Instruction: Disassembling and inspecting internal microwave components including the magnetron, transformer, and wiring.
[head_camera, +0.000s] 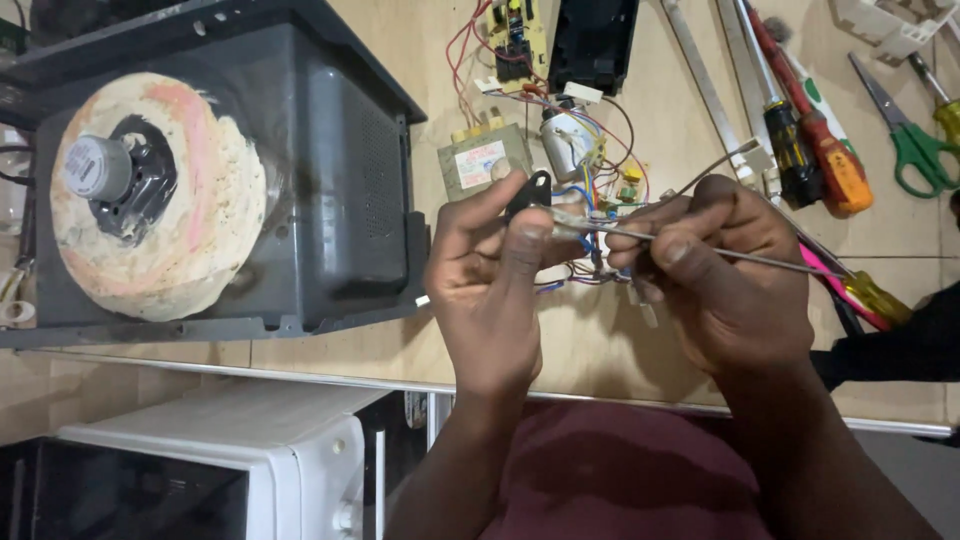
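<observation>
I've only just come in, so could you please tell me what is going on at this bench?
A person holds a small black part between the fingers of the left hand, and a thin metal rod in the right hand, its tip at the part. Behind the hands, a tangle of wires, a motor and a circuit board lie on the wooden table. A dark appliance casing sits to the left; screwdrivers and green scissors lie to the right.
</observation>
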